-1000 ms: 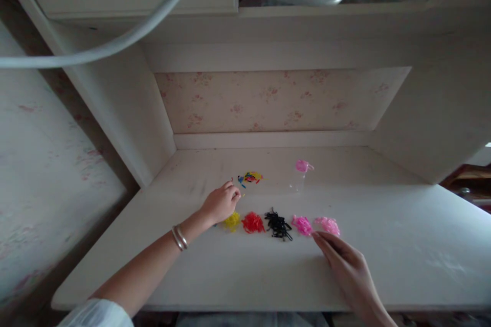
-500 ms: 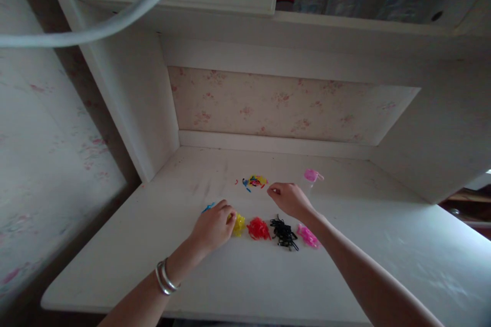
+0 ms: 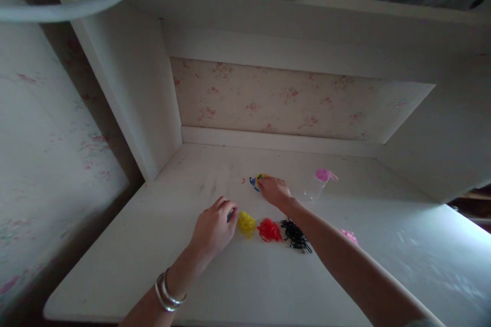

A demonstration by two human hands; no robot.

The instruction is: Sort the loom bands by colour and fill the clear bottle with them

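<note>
Small coloured bits lie sorted in a row on the white desk (image 3: 268, 281): a yellow heap (image 3: 246, 223), a red heap (image 3: 269, 230), a black heap (image 3: 295, 235) and a pink heap (image 3: 348, 235) partly behind my right forearm. My left hand (image 3: 213, 228), with bangles at the wrist, rests curled just left of the yellow heap over some blue bits (image 3: 230, 214). My right hand (image 3: 273, 190) reaches across to the mixed pile (image 3: 254, 182) at the back, fingers down on it.
A clear little bottle with a pink cap (image 3: 321, 181) lies on the desk to the right of the mixed pile. One red bit (image 3: 243, 180) lies loose. Desk side panels stand left and right, a shelf hangs overhead, and a grey cable (image 3: 76, 5) crosses top left.
My right hand left the pink heaps and crossed to the mixed pile at the back. My left hand came back from that pile and settled left of the yellow heap.
</note>
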